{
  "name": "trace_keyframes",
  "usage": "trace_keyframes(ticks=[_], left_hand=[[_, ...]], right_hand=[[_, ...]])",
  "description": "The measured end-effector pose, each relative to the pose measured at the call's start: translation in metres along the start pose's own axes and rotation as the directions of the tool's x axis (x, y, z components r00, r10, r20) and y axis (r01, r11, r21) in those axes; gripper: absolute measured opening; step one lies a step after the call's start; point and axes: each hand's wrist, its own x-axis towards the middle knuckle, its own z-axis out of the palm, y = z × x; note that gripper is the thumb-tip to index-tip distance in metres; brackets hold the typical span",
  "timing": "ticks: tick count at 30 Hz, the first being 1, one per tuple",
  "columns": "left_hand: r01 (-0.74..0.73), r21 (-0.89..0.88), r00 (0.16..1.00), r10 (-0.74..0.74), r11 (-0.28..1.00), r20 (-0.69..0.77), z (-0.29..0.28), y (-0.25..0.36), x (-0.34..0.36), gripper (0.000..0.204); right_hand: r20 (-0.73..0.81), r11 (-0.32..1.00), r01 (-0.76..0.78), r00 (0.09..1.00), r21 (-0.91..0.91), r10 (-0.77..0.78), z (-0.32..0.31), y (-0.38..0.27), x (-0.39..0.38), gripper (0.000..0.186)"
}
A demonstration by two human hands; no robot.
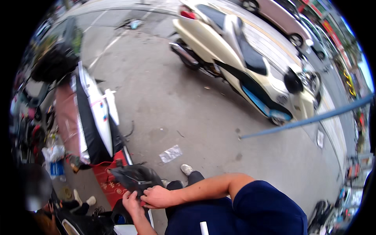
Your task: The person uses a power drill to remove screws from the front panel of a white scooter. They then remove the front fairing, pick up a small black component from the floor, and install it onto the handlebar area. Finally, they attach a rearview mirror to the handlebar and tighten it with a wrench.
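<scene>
My left hand [131,203] and my right hand [156,196] are close together at the lower middle, both closed on the lower edge of a crumpled-looking black piece [133,176]; whether it is a bag or a panel I cannot tell. A small red bit shows beneath my right fingers. Behind the black piece lies the red patterned floor mat [103,180] of a scooter [94,117] on my left, which has white and black bodywork. A dark part [68,225] of a vehicle sits below, left of my left hand.
A cream scooter [235,72] stands ahead, with a blue pole [305,119] crossing near it. Another person's legs and shoes [84,199] are at lower left. Bags [55,160] and crowded vehicles line the left. Cars [270,19] are on the road beyond; litter [170,153] lies on the pavement.
</scene>
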Motion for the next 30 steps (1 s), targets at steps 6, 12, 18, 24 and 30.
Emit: trace_keyframes(ticks=[6,12,18,24,30], left_hand=[[-0.323,0.323,0.945,0.281,0.889,0.170,0.009,0.061,-0.087,0.032],[-0.279,0.291,0.956,0.235,0.915,0.177,-0.059,0.037,-0.136,0.038],[-0.317,0.305,0.947,0.283,0.898,0.152,-0.194,-0.096,-0.125,0.039],[-0.208,0.619,0.937,0.336,0.757,-0.097,-0.316,-0.166,-0.178,0.038],[-0.083,0.511,0.865,0.317,0.856,-0.389,-0.409,-0.175,-0.202,0.034]], right_hand=[[0.223,0.418,-0.838,0.508,0.351,0.832,-0.006,0.077,-0.072,0.055],[0.462,-0.250,-0.389,0.761,0.887,0.455,-0.020,0.085,-0.098,0.078],[0.575,-0.115,-0.637,0.586,0.762,0.571,0.049,0.021,-0.115,0.070],[0.651,0.103,-0.804,0.542,0.585,0.532,0.152,-0.073,-0.127,0.035],[0.700,0.298,-0.848,0.529,0.437,0.479,0.229,-0.167,-0.072,0.040]])
